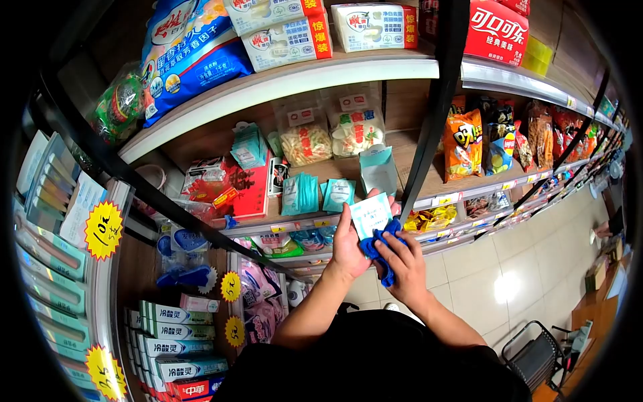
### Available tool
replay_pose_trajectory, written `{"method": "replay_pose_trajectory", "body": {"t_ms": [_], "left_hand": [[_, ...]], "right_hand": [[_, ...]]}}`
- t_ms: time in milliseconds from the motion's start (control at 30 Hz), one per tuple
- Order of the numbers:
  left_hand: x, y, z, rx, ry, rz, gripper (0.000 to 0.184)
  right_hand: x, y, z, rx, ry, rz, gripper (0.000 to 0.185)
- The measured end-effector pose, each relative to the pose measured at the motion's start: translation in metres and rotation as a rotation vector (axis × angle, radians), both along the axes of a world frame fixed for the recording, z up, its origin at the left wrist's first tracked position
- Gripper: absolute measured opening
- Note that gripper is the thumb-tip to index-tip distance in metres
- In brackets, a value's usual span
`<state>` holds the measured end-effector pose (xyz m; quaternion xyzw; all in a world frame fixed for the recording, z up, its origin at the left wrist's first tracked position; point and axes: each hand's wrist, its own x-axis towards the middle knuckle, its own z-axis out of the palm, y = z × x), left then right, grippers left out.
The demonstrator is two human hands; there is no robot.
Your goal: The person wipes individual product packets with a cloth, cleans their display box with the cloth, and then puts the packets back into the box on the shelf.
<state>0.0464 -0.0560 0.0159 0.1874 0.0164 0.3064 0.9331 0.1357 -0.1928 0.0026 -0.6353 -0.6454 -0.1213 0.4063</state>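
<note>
My left hand [351, 246] holds a small white and teal packet [372, 216] upright in front of the shelf. A blue cloth [384, 249] is bunched in my right hand [404, 266], pressed against the packet's lower part. Just behind the packet, an open teal box [378, 169] stands on the shelf. To its left are a small stack of similar packets [338, 194] and a row of teal packets [300, 193]. Another bundle of teal packets [249, 145] leans further left, by a red box [246, 191].
Bagged snacks [462, 144] fill the right shelf. Soap packs [374, 27] and a blue detergent bag [191, 57] are above. Toothpaste boxes [181, 330] are stacked lower left. Black shelf uprights flank my hands. A chair [536, 352] stands lower right; part of another person [608, 226] shows at the right edge.
</note>
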Motion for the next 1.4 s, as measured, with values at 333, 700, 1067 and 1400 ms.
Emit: {"method": "replay_pose_trajectory", "body": {"t_ms": [333, 700, 1067, 1400], "left_hand": [[0.001, -0.013, 0.004, 0.103, 0.056, -0.152, 0.075], [-0.001, -0.021, 0.001, 0.054, 0.046, -0.161, 0.068], [0.006, -0.026, 0.008, -0.018, -0.04, -0.136, 0.074], [0.004, -0.032, 0.005, 0.116, 0.0, -0.068, 0.068]], "right_hand": [[0.002, 0.009, 0.024, -0.003, -0.024, 0.021, 0.054], [0.007, 0.006, 0.029, 0.0, -0.06, 0.126, 0.064], [0.007, 0.004, 0.04, -0.052, -0.053, 0.122, 0.068], [0.03, 0.013, 0.048, 0.005, -0.006, -0.004, 0.07]]}}
